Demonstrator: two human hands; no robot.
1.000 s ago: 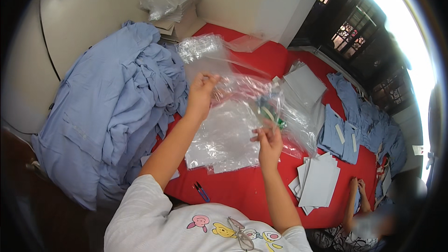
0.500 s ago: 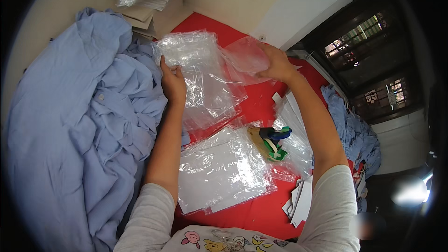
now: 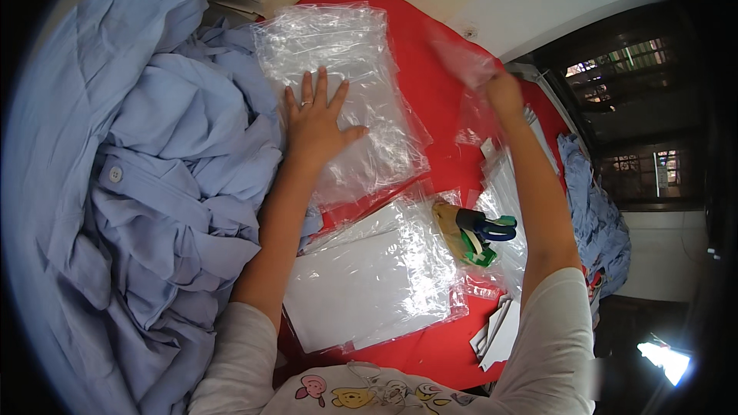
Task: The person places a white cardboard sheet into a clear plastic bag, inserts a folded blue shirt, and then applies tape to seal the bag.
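Several clear bags (image 3: 375,104) lie at upper middle under the wide-spread left hand (image 3: 317,124), which should press firmly so none slide, while the right hand (image 3: 505,97) holds one thin see-through bag (image 3: 470,68) at upper right.

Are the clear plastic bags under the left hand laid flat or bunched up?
Laid flat: the clear plastic bags lie spread in a wrinkled stack on the red tabletop, left hand atop.

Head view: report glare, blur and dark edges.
In the head view, white glare streaks the plastic bags under the left hand; in the head view, the right hand and its clear plastic look smeared; the head view's corners fall black.
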